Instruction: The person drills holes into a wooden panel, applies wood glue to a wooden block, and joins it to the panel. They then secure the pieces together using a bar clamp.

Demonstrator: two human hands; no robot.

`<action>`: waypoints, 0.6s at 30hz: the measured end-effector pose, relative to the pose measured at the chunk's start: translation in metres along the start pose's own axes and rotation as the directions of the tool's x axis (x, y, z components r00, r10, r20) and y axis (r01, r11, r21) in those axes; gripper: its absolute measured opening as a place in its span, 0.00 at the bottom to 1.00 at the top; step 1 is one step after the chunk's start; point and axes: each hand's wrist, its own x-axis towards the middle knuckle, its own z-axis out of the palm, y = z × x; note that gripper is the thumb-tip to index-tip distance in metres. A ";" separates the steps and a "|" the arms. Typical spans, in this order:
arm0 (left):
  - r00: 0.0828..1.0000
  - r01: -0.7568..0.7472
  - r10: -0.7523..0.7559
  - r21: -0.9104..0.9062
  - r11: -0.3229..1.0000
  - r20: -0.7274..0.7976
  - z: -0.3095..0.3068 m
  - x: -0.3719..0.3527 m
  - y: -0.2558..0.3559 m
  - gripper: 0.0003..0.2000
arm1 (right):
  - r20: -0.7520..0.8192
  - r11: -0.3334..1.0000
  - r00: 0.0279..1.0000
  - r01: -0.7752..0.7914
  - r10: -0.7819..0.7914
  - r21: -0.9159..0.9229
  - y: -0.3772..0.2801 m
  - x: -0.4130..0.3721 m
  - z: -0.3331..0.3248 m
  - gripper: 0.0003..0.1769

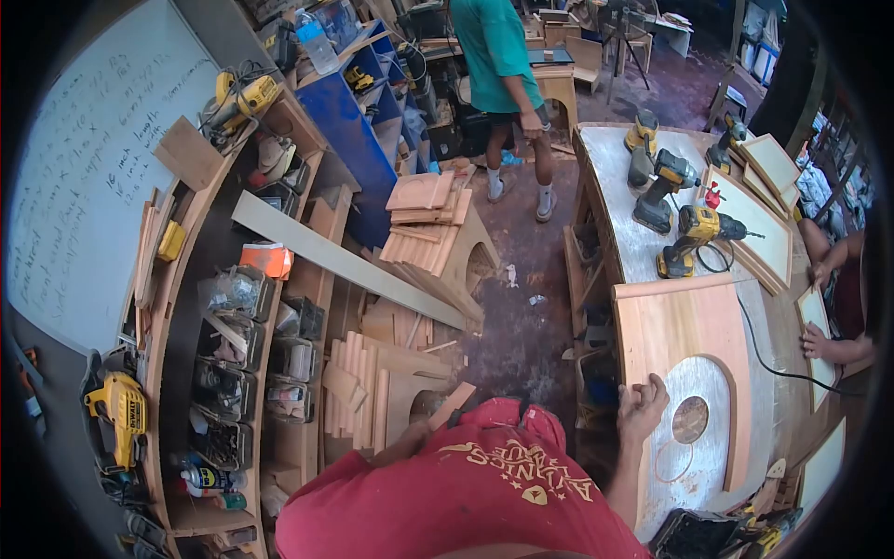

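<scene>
My left hand [415, 445] is partly hidden beside the red shirt, low in the middle of the view. It is closed around the lower end of a short wooden strip [453, 404], which slants up to the right. My right hand [643, 406] is at the left edge of a wooden panel with an arched cutout [684, 317], lying on the workbench. Its fingers are loosely bent and apart, with nothing in them. Inside the cutout, the bench top shows a round hole [690, 419] and a thin ring [674, 462].
Several cordless drills [698, 238] stand on the workbench [615, 186]. Another person's hands [819, 340] touch a framed panel at right. A person in a green shirt [494, 56] stands ahead. Wooden parts [428, 233] are stacked left of the aisle, near shelves with bins [223, 391].
</scene>
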 end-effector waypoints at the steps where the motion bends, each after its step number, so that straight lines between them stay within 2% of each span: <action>1: 1.000 0.004 -0.004 0.001 1.000 0.004 0.001 0.000 -0.001 0.34 | 0.018 0.985 0.996 0.092 -0.090 -0.145 -0.003 0.002 -0.004 0.14; 7: 1.000 -0.010 0.010 -0.005 1.000 -0.002 -0.002 0.003 0.002 0.35 | -0.007 0.970 0.989 0.140 -0.144 -0.198 -0.007 0.004 -0.003 0.14; 10: 1.000 -0.031 0.031 -0.001 1.000 -0.006 -0.007 0.007 0.005 0.35 | -0.010 0.980 0.997 0.076 -0.079 -0.183 -0.009 0.004 -0.002 0.15; 13: 0.999 -0.052 0.052 0.022 0.998 -0.003 -0.008 0.009 0.007 0.35 | 0.082 0.990 0.996 0.028 -0.017 -0.139 0.005 0.004 -0.002 0.21; 16: 0.994 -0.111 0.110 0.087 0.990 0.014 -0.013 0.020 0.010 0.35 | -0.046 0.968 0.984 0.158 -0.170 -0.196 0.015 0.003 0.007 0.16; 17: 0.989 -0.147 0.146 0.129 0.981 0.021 -0.021 0.024 0.017 0.35 | -0.099 0.949 0.957 0.251 -0.273 -0.189 0.018 0.006 0.010 0.17; 18: 0.981 -0.195 0.193 0.169 0.966 0.033 -0.031 0.041 0.025 0.35 | -0.056 0.971 0.985 0.148 -0.161 -0.190 0.015 0.006 0.014 0.17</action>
